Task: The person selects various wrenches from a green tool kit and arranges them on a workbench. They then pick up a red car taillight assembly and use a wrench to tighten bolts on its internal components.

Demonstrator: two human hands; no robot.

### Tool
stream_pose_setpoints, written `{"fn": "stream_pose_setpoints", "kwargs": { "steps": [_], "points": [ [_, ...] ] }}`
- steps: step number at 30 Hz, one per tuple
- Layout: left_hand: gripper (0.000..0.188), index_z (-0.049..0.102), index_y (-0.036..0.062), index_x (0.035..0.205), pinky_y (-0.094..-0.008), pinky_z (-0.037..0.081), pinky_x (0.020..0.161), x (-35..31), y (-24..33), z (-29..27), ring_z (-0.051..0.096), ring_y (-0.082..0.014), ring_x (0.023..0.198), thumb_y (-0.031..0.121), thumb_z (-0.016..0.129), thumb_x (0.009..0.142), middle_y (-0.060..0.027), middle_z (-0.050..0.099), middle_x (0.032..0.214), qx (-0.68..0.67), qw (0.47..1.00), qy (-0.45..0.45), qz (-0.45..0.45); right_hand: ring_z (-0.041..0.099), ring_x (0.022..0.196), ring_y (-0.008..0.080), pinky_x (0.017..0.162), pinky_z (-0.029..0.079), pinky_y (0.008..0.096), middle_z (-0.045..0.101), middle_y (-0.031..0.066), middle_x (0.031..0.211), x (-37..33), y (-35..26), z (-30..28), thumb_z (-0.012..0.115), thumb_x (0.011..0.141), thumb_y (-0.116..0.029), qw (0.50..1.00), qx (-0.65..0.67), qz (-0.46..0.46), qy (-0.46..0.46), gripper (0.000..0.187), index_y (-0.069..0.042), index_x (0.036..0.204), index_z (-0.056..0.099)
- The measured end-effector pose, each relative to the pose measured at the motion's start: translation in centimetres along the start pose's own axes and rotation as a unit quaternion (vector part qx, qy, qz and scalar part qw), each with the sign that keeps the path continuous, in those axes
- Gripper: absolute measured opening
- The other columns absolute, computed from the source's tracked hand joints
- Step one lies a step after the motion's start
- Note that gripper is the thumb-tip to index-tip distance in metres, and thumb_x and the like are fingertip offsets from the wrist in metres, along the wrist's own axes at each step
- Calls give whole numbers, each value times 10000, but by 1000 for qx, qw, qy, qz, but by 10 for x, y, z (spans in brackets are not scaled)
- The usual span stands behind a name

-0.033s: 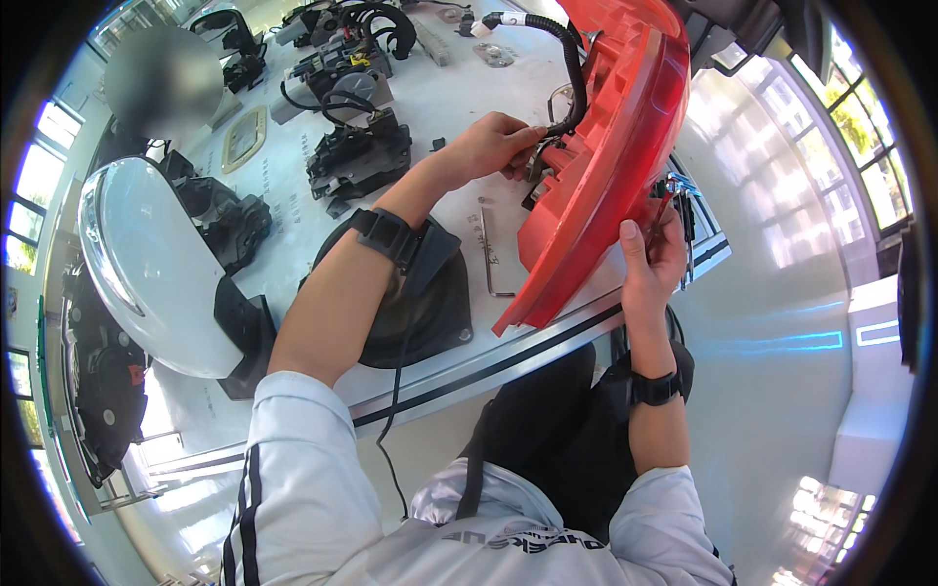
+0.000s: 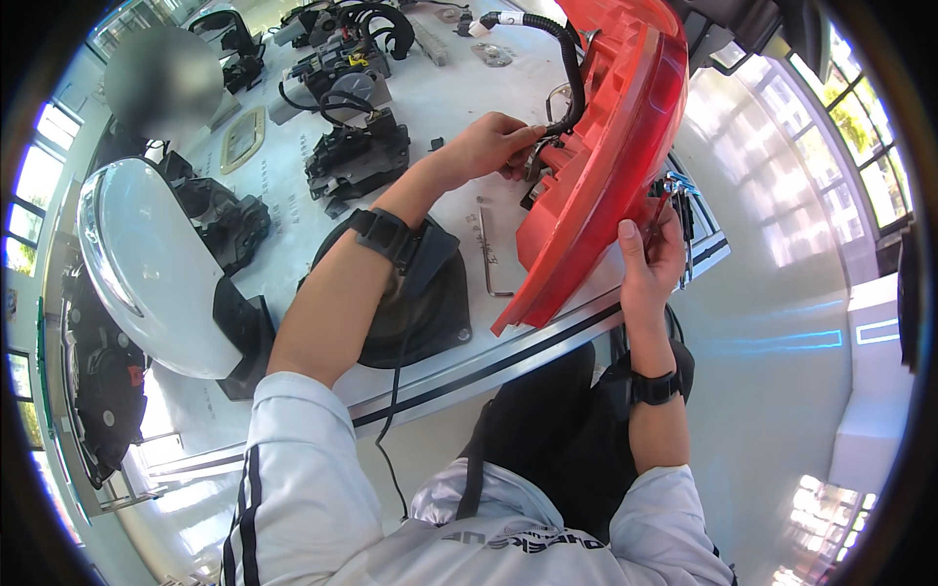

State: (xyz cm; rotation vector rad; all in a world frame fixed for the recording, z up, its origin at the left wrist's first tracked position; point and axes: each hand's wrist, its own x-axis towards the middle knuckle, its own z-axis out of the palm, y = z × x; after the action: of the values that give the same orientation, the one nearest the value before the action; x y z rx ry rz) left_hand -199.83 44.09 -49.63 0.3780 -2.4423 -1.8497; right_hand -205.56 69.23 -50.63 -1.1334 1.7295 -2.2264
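A large red car tail light (image 2: pixel 611 186) stands tilted at the table's right edge, its lens facing right. A black corrugated wiring harness (image 2: pixel 572 73) with a pale connector curves along its back. There my left hand (image 2: pixel 493 148) is closed, fingertips pinching the harness's lower end beside the lamp housing. On the lens side, my right hand (image 2: pixel 653 259) has its thumb raised and its fingers curled round something small, dark and reddish that I cannot make out. An L-shaped hex key (image 2: pixel 488 254) lies on the table just left of the lamp's lower tip.
On the white table (image 2: pixel 283 166) lie a round black speaker (image 2: pixel 430 303), a white wing mirror (image 2: pixel 161 269), a black latch-like part (image 2: pixel 362 156) and several wired car parts. More hex keys (image 2: pixel 686 220) rest at the right edge. A thin black cable (image 2: pixel 393 410) hangs from my left wrist.
The tail light has shifted very slightly to the left. Both hands keep their places and their grips.
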Motion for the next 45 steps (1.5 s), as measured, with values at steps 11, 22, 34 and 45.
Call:
{"fn": "stream_pose_setpoints", "kwargs": {
  "steps": [11,22,34,45],
  "points": [
    [280,582,57,940,-251,460,637,-12,18,-6,578,-104,703,329,515,942,-15,602,812,-46,998,-19,-31,374,655,4,568,292,145,493,-27,894,0,10,-4,672,833,-101,999,-32,-19,-4,272,-2,1036,521],
    [294,556,51,1111,-255,465,700,-10,15,-8,605,-129,834,268,537,913,-29,605,947,-16,999,-13,-29,374,681,23,580,302,160,459,-11,924,1,10,-5,663,840,-108,999,-36,-34,-16,262,3,1018,506],
    [251,553,44,1013,-268,480,642,-9,8,-1,594,-107,710,278,554,921,-8,593,802,-108,992,-30,57,375,671,23,581,312,167,462,-10,923,1,6,-2,646,851,-103,998,-42,-41,-16,249,10,1027,510],
    [450,637,32,830,-252,442,576,-9,21,-11,542,-95,660,418,447,962,-20,596,767,-97,991,67,67,367,651,23,565,302,171,475,-10,910,0,7,-4,651,851,-122,998,-48,-42,-16,258,11,1029,518]
  ]
}}
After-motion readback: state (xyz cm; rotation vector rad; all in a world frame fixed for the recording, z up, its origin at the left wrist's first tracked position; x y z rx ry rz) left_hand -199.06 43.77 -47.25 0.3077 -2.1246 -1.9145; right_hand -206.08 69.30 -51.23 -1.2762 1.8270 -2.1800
